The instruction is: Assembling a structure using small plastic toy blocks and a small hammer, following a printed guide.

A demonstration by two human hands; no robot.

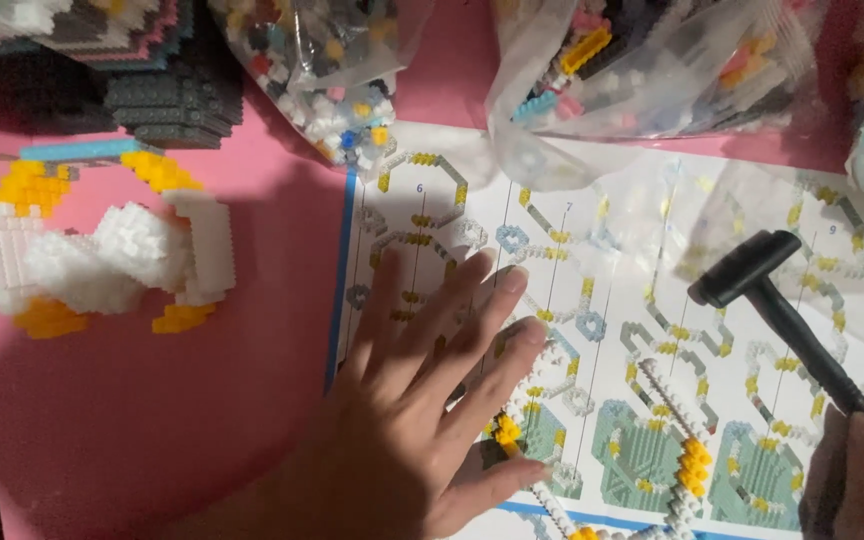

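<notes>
The left hand (422, 400) lay flat, palm down, on the printed instruction sheet (642, 330), its fingers spread wide and pressing on a small flat assembly of white and yellow micro-bricks (532, 400) that showed between and just past the fingertips; the assembly sat near the sheet's front edge, toward its left side. The right hand (857, 475), at the front right corner of the view, was closed around the slim black handle of a small black plastic hammer (752, 275); the blocky, matte hammer head hung tilted above the sheet's right half, and whether it touched the paper could not be told. The sheet was glossy white paper with a blue border, covered in diagrams of brick layers in green, grey, yellow and white; it rested on a smooth pink table (152, 420). Toward the table's left edge stood a knobbly built piece of white bricks with yellow and orange parts (102, 255), well apart from the hands; along the far edge lay crinkled clear plastic bags of loose coloured bricks (332, 70), one overlapping the sheet's far edge, and beside them, toward the far left corner, a stack of dark grey studded plates (172, 100).
</notes>
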